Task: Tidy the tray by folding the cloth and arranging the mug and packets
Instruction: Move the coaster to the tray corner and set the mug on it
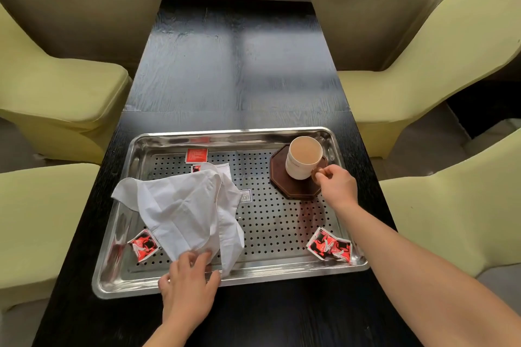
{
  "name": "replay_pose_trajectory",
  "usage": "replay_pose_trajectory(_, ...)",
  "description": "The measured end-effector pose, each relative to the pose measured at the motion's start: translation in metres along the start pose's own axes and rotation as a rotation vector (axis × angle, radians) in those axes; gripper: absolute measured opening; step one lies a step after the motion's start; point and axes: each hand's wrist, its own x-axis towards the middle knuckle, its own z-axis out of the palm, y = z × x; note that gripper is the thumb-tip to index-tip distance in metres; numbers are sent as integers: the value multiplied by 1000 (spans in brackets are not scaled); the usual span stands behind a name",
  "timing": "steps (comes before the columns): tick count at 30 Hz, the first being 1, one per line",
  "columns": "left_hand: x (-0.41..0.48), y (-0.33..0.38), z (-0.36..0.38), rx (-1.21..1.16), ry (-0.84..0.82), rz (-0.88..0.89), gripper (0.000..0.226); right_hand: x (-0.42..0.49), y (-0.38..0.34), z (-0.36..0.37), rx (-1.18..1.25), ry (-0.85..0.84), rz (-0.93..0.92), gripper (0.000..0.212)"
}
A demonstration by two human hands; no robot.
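Risks, as I judge them:
- The mug (303, 158) shows tan inside. I cannot tell whether that is drink or glaze. If it is drink, a quick lift or tilt by the handle would slop it onto the coaster (296, 190) and through the holes of the tray (282, 276).
- The cloth (180, 205) lies crumpled over the left half of the tray. One small packet (196, 168) is half hidden under its far edge, and another packet (143, 245) touches its near left side. Pulling the cloth up could drag or flick either one off the tray.
- Working both hands at once splits my attention, so a tug on the left could jog the mug side.
- The paired packets (329, 246) sit at the near right corner, close under my right forearm, where a sweep could knock them out.

Hands:
- Right hand (338, 183): thumb and fingers pinch the mug handle. The mug stands on the coaster at the tray's far right.
- Left hand (189, 282): fingers loosely spread, tips on the cloth's near edge by the tray rim. The view is blurred, so I cannot tell whether a pinch has formed.

A further packet (196, 155) lies flat at the far side. The tray rests on the dark bench (231, 65).
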Motion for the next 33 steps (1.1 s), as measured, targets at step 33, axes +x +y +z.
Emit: replay_pose_trajectory(33, -4, -10, -37, -372, -31, -52, 58, -135, 19, 37, 74, -324, 8, 27)
